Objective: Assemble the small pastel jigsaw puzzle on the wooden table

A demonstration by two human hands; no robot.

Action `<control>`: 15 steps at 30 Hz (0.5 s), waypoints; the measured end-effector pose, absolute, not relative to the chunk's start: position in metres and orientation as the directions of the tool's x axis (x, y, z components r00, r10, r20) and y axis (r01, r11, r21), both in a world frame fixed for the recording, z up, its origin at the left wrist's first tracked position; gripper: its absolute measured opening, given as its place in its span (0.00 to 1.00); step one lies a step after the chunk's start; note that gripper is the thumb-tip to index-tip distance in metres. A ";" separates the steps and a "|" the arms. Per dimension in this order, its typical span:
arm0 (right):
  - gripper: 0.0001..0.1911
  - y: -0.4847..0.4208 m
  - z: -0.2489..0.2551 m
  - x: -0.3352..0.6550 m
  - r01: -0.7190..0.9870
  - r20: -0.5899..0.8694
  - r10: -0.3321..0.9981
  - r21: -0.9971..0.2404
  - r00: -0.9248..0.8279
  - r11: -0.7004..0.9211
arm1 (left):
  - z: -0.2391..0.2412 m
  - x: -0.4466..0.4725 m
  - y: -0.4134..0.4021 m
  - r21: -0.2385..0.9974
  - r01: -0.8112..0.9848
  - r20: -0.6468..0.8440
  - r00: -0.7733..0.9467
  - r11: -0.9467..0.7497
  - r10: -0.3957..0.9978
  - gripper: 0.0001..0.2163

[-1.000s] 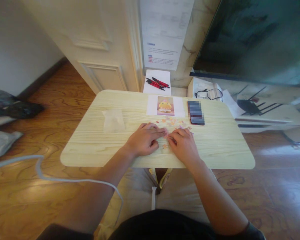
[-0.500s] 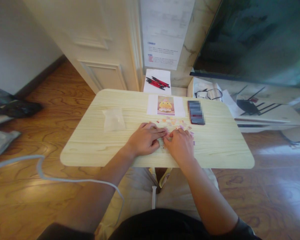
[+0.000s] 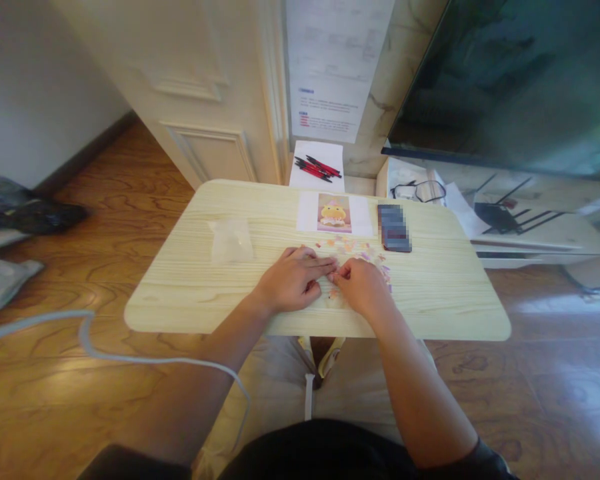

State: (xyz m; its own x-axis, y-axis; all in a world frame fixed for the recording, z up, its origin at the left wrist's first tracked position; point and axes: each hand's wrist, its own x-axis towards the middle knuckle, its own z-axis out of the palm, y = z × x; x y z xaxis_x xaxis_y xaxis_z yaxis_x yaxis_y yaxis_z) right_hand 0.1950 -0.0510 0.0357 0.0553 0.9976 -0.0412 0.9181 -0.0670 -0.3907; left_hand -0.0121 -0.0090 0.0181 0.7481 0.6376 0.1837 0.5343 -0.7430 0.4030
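Small pink, purple and orange jigsaw pieces (image 3: 347,245) lie scattered on a pale wood-grain table (image 3: 180,293). Over the near part of them lies my left hand (image 3: 295,277), its index and middle fingers stretched out to the right with their tips down on pinkish pieces. My right hand (image 3: 363,283) meets those fingertips, thumb and index finger pinched on a tiny jigsaw piece, mostly covered by the fingers. Beyond the pieces is a white sheet with a printed picture (image 3: 335,213) of a yellow, round-headed figure.
A clear plastic bag (image 3: 231,240) lies on the left of the table, a phone (image 3: 394,228) at the right. Past the far edge, red and black pens (image 3: 317,168) rest on white paper. A white cable (image 3: 155,361) crosses over my left forearm.
My right hand has drawn slightly to the right and its fingers are bunched tighter, uncovering a few pieces. My left hand stays in place. The view has shifted a little.
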 end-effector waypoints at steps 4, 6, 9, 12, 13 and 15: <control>0.13 -0.051 0.040 0.207 0.897 -0.092 0.995 -0.436 0.027 -0.065 | 0.016 -0.013 -0.010 0.384 0.532 0.201 0.749 -0.755 0.631 0.29; 0.14 -0.051 0.040 0.215 0.912 -0.053 0.999 -0.410 0.013 -0.034 | 0.016 -0.013 -0.010 0.372 0.530 0.210 0.752 -0.762 0.625 0.29; 0.14 -0.049 0.039 0.228 0.923 -0.022 1.000 -0.385 0.020 -0.027 | 0.016 -0.014 -0.010 0.357 0.525 0.211 0.760 -0.773 0.614 0.30; 0.12 -0.047 0.037 0.238 0.921 -0.038 0.998 -0.386 0.047 -0.058 | 0.016 -0.014 -0.009 0.354 0.525 0.210 0.762 -0.774 0.613 0.30; 0.11 -0.046 0.037 0.240 0.920 -0.036 0.998 -0.387 0.056 -0.066 | 0.016 -0.014 -0.009 0.356 0.526 0.213 0.759 -0.772 0.615 0.30; 0.10 -0.045 0.036 0.244 0.916 -0.023 0.997 -0.395 0.069 -0.072 | 0.016 -0.014 -0.009 0.363 0.525 0.220 0.754 -0.770 0.619 0.29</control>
State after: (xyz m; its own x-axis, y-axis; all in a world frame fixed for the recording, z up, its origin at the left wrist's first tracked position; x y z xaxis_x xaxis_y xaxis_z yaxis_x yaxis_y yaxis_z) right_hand 0.2442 -0.0450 0.0355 0.0686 0.9974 -0.0230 0.9159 -0.0721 -0.3949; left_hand -0.0143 -0.0094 0.0157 0.7544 0.6185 0.2197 0.5251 -0.7695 0.3633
